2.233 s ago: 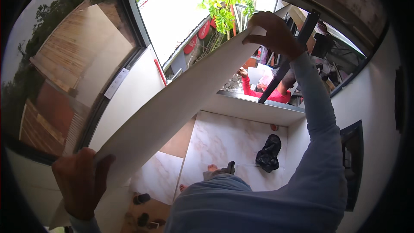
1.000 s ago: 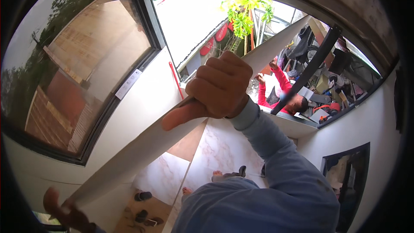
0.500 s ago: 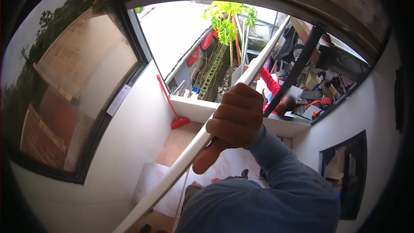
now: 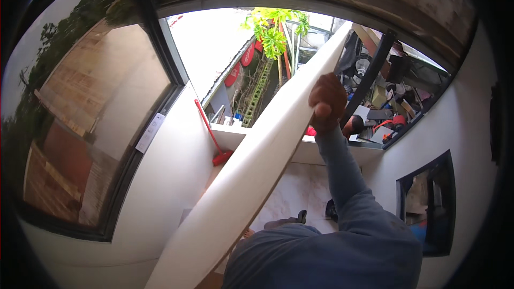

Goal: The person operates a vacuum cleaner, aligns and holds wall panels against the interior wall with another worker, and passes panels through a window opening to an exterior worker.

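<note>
A long white board [image 4: 235, 182] slants from the lower edge up through the window opening, its broad pale face turned toward me and a darker edge along its right side. My right hand [image 4: 327, 101] is closed around that right edge near the far end, with the arm stretched out in a blue-grey sleeve. The board's far end reaches out over the sill; the near end runs out of the picture at the bottom. My left hand is not in view.
A dark window frame [image 4: 369, 77] with a slanting bar surrounds the opening. Outside are a leafy green plant [image 4: 273, 32], a partly hidden person's head [image 4: 353, 126] and cluttered items [image 4: 396, 99]. A red broom [image 4: 220, 156] leans by the left wall. Glass panes [image 4: 96, 112] stand at left.
The board has turned, from narrow edge to broad face toward me. My right hand has moved farther away and to the right, still gripping it. The person outside is now mostly hidden.
</note>
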### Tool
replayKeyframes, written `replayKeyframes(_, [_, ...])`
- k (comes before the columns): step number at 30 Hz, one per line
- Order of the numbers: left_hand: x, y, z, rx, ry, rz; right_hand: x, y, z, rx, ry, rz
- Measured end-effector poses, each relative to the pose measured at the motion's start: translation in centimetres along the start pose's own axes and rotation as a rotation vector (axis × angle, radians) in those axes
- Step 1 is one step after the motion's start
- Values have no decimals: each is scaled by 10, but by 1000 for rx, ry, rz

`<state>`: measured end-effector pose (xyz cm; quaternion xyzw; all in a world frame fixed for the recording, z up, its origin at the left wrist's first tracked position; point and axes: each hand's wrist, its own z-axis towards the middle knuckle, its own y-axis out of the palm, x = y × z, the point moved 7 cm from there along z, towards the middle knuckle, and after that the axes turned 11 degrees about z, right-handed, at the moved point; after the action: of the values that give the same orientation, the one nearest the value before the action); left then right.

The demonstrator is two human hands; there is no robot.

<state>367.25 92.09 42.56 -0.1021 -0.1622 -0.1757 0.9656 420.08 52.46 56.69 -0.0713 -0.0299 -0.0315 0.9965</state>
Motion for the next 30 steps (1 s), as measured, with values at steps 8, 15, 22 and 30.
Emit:
replayKeyframes(8, [49, 20, -12, -12, 31, -52, 119, -17, -55, 277, 238, -128])
replayKeyframes(15, [119, 31, -27, 28, 55, -61, 215, -47, -87, 396, 287, -62])
replayKeyframes(22, [203, 30, -42, 82, 78, -81, 304, -92, -124, 456, 381, -79])
replayKeyframes(30, [275, 21, -46, 143, 93, -125, 376, -134, -165, 569, 521, -193])
